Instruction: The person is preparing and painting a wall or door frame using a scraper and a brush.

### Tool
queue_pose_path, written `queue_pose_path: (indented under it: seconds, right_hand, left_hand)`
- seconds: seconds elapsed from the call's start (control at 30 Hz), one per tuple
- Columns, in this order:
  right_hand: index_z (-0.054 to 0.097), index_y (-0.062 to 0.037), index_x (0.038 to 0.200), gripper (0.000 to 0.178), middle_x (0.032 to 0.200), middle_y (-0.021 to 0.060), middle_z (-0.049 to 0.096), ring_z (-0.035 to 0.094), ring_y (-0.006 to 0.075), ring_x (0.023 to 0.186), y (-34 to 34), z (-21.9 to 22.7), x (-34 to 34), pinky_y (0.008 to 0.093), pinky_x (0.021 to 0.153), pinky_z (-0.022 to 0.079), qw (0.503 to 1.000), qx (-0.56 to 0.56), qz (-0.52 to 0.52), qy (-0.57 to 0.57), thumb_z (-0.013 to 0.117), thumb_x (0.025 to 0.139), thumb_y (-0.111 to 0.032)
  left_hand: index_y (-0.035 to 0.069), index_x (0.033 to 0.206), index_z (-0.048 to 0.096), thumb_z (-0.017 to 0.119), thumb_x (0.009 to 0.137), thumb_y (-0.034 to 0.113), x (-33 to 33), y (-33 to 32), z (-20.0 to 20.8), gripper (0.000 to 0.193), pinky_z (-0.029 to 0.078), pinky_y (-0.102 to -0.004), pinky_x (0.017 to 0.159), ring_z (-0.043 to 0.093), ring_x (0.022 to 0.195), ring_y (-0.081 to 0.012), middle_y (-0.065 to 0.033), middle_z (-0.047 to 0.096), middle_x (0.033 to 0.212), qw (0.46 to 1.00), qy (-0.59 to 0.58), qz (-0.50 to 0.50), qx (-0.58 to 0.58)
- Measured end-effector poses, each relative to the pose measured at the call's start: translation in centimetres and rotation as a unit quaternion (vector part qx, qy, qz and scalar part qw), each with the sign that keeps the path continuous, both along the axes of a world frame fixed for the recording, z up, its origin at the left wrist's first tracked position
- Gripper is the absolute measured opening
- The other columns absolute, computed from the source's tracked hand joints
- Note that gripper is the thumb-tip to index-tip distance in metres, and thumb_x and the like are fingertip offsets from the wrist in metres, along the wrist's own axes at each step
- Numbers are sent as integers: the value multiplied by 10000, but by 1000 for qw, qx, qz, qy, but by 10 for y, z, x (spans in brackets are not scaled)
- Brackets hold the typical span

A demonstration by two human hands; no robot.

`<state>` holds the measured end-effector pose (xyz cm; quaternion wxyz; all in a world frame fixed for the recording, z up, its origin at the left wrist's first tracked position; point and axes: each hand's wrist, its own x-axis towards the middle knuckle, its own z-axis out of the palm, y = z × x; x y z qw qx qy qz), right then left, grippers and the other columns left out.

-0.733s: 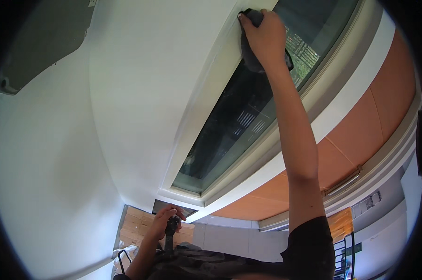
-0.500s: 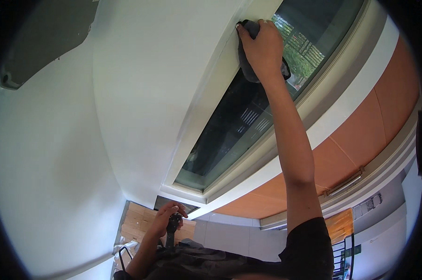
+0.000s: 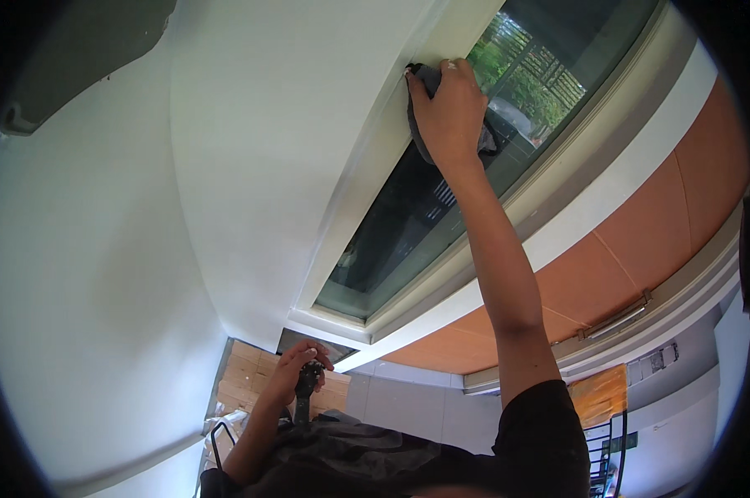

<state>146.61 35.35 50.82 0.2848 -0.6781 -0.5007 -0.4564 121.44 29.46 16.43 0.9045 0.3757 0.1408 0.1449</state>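
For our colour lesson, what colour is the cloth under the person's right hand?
The cloth is dark grey; the head view shows it best.

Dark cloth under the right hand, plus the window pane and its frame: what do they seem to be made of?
Dark cloth: probably fabric, soft and matte, with no shine.
Window pane: glass, smooth and glossy; greenery shows in or through it.
Frame: smooth cream finish, apparently painted; wood or metal beneath, I can't tell.

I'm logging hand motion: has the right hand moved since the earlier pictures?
Yes: the right hand has moved along the long, cream-coloured window frame, toward the frame's lower end in view.
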Motion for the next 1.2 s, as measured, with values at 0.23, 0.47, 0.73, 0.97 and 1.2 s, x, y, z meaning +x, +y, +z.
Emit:
queue_pose_path:
  seconds: [0.23, 0.47, 0.73, 0.97, 1.2]
  right_hand:
    - [574, -10, 807, 228, 871, 111, 527, 553, 286, 860, -6, -33, -4, 415, 680, 363, 1000, -12, -6, 9, 696, 726, -185]
    - [567, -4, 821, 247, 894, 129, 541, 557, 307, 848, -8, -79, -9, 421, 664, 363, 999, -32, 9, -6, 701, 726, -188]
    - [556, -38, 778, 256, 858, 101, 502, 523, 270, 873, -28, -162, -12, 412, 708, 342, 994, -107, -2, 28, 718, 703, -223]
    - [496, 3, 726, 335, 655, 140, 466, 501, 277, 611, -112, -233, -60, 368, 562, 393, 923, -37, 121, 362, 707, 755, -257]
    - [574, 20, 868, 301, 727, 68, 591, 541, 118, 676, -182, -291, -88, 287, 602, 447, 716, -36, 154, 680, 646, 834, -271]
  left_hand:
    - [30, 990, 524, 421, 922, 188, -9, 1, 7, 200, 457, -258, 447, 563, 536, -152, -138, 614, 794, 999, 13, 31, 1]
    - [17, 962, 518, 401, 919, 204, -22, -3, 10, 225, 454, -275, 434, 556, 512, -169, -141, 596, 755, 998, 25, 64, 11]
    - [36, 960, 530, 417, 915, 177, -21, -5, 12, 185, 458, -273, 452, 558, 536, -173, -142, 607, 767, 996, 9, 90, -8]
    - [43, 955, 528, 447, 907, 164, -9, -6, 21, 153, 463, -263, 472, 557, 547, -158, -132, 614, 802, 993, 46, 85, 63]
    - [14, 1216, 411, 602, 842, 97, 28, -40, 13, 429, 475, -266, 515, 578, 713, -155, -105, 552, 1053, 973, 52, -59, 215]
